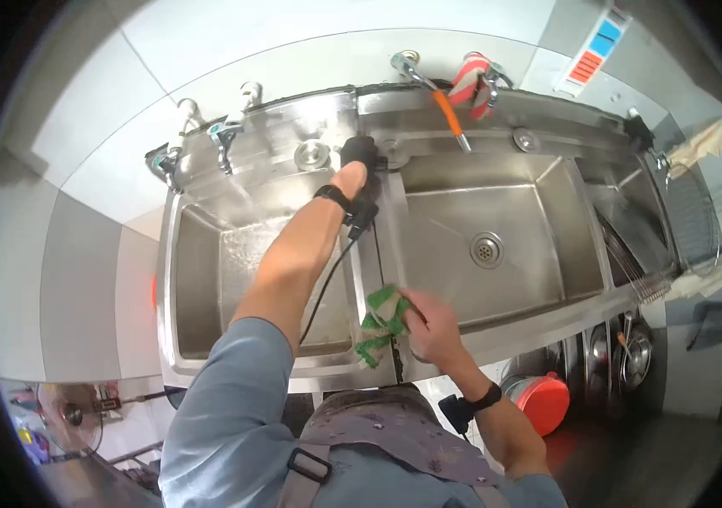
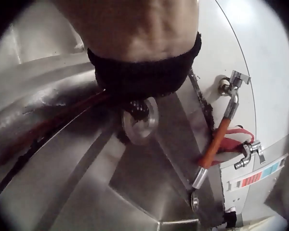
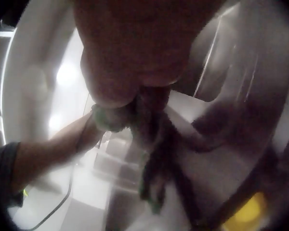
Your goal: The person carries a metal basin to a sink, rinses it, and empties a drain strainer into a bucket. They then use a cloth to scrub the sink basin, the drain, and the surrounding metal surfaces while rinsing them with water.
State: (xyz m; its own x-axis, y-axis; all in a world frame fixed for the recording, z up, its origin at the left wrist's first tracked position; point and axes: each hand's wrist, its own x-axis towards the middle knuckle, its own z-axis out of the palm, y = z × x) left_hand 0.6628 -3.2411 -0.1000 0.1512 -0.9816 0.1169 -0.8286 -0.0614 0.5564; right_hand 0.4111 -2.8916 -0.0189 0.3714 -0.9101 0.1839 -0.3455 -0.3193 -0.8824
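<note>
My left arm reaches across the double steel sink [image 1: 382, 254] to its back ledge. The left hand [image 1: 350, 176] ends in a dark, knit-looking black covering [image 2: 144, 77] that hides the fingers; I cannot tell whether it is worn or gripped. Right beside it sits a round metal disc [image 2: 143, 126], partly covered by the black material. My right hand [image 1: 435, 328], slightly blurred, pinches a crumpled green-and-white cloth [image 1: 384, 311] over the front of the divider between the basins. In the right wrist view this cloth [image 3: 149, 180] hangs down below the fingers.
Water runs from a left tap [image 1: 224, 144] into the left basin [image 1: 196, 296]. An orange-sleeved spout [image 1: 448, 117] points over the right basin [image 1: 437, 224]; red-and-white striped cloth [image 1: 468, 80] hangs beside it. Wire racks [image 1: 653, 288] and a red-lidded bucket [image 1: 544, 404] are at right.
</note>
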